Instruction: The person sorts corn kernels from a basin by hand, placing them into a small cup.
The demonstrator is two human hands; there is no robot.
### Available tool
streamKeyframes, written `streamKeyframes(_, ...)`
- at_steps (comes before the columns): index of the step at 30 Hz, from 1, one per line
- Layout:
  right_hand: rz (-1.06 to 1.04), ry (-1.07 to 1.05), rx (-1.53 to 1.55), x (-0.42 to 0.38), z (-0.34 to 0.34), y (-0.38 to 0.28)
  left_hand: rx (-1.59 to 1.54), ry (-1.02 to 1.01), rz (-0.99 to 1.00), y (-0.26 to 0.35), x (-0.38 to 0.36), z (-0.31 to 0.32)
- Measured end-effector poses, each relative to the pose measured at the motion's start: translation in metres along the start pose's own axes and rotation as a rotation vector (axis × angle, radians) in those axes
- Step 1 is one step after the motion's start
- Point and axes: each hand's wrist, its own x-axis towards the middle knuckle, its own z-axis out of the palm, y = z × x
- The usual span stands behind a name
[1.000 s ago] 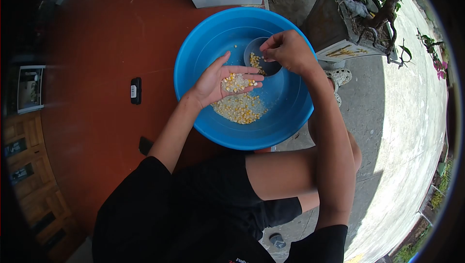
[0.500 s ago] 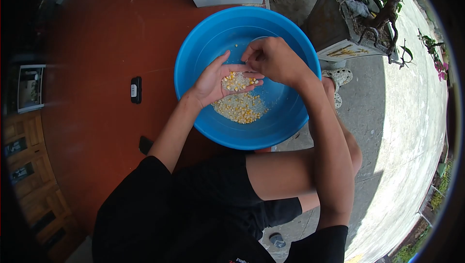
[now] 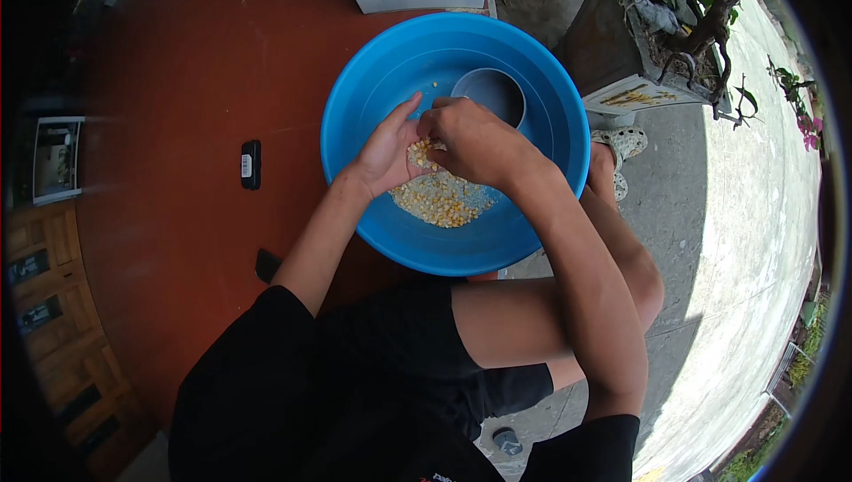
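Note:
My left hand (image 3: 385, 159) is palm up above the blue basin (image 3: 342, 82), cupping a small heap of yellow corn kernels (image 3: 421, 154) mixed with small whitish grains. Over that palm, my right hand (image 3: 475, 140) bends its fingers down into the kernels. Its fingertips are drawn together, and whatever lies between them is hidden. Below both hands, a larger pile of corn kernels and pale grains (image 3: 444, 202) spreads on the basin floor. A round grey bowl (image 3: 493, 96) sits inside the basin, beyond my right hand and partly covered by it.
On the red floor (image 3: 177, 216) to the left lie a small black case with a white label (image 3: 251, 165) and a dark flat object (image 3: 267, 264). A planter (image 3: 612, 47) with a twisted branch stands at the upper right. A clog (image 3: 626, 141) is on a foot beside the basin.
My right hand has moved left and slightly down, from beside the left fingertips onto the kernels in the palm. The grey bowl is now much more exposed. My left hand stays in place.

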Motion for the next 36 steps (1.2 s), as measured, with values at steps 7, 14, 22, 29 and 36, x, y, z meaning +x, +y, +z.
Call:
streamKeyframes(7, -0.01, -0.077, -0.003, 0.002, 0.008, -0.003, -0.056, 0.037, -0.005, -0.002, 0.002, -0.005)
streamKeyframes(14, -0.008, -0.06, 0.014, 0.004, 0.012, -0.011, -0.064, 0.067, -0.013, -0.005, 0.005, -0.015)
streamKeyframes(22, -0.006, -0.006, -0.003, 0.004, 0.017, -0.015, -0.086, 0.079, -0.002, -0.004, 0.004, -0.011)
streamKeyframes(29, -0.014, 0.006, 0.01, 0.007, 0.021, -0.013, -0.102, 0.045, 0.002, -0.006, 0.005, -0.013)
streamKeyframes(36, -0.032, 0.035, 0.07, 0.009, 0.022, -0.011, -0.089, 0.006, 0.008, -0.006, 0.007, -0.014)
